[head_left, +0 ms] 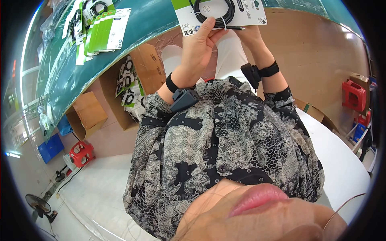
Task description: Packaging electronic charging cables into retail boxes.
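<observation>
Pinching card (246, 19) by its lower edge: left hand (196, 52), thumb in front. Right hand (250, 35) is partly behind it, grip hidden. Sits near table (155, 18) edge. Probably light, stiff; tied cable (230, 15) springy. Grab card edges. Print: dark lettering, small icons, green patch.

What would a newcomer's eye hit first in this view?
Probably the black-and-grey patterned shirt filling the middle. Next, at the top edge, a white-and-green card with a coiled black cable, the left grip pinching it and the right grip at its lower edge. Then the fanned green-and-white cards on the teal table, upper left.
</observation>
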Motion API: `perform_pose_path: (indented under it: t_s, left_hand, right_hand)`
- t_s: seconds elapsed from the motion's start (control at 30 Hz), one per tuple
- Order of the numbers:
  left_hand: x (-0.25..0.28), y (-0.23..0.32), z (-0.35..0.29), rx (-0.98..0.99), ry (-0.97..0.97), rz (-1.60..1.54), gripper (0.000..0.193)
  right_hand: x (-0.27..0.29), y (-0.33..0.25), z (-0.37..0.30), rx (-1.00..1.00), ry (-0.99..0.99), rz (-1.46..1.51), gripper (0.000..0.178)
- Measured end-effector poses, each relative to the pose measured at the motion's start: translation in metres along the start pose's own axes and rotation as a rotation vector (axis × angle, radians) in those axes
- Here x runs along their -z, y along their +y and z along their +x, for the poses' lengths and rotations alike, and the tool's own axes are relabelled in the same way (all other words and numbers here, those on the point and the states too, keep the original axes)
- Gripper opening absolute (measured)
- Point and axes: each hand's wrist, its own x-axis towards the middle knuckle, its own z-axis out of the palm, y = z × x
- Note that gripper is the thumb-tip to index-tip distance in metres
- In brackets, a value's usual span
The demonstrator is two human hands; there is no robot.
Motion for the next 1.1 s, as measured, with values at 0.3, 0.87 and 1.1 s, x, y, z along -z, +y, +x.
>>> perform_pose_path:
  t_s: [0.3,0.87,1.1]
  left_hand:
    - [0.0,-0.003,-0.005,0.02,0.022,0.013,0.024]
    - [0.007,-0.007,-0.001,-0.026,0.032,0.083,0.028]
    - [0.012,-0.008,-0.004,0.073,-0.001,-0.105,0.03]
  right_hand:
    - [-0.004,0.007,-0.006,0.326,-0.129,-0.221,0.037]
    - [-0.013,0.016,-0.01,0.101,-0.065,-0.075,0.023]
    - [-0.021,0.031,-0.008,0.369,0.037,-0.298,0.029]
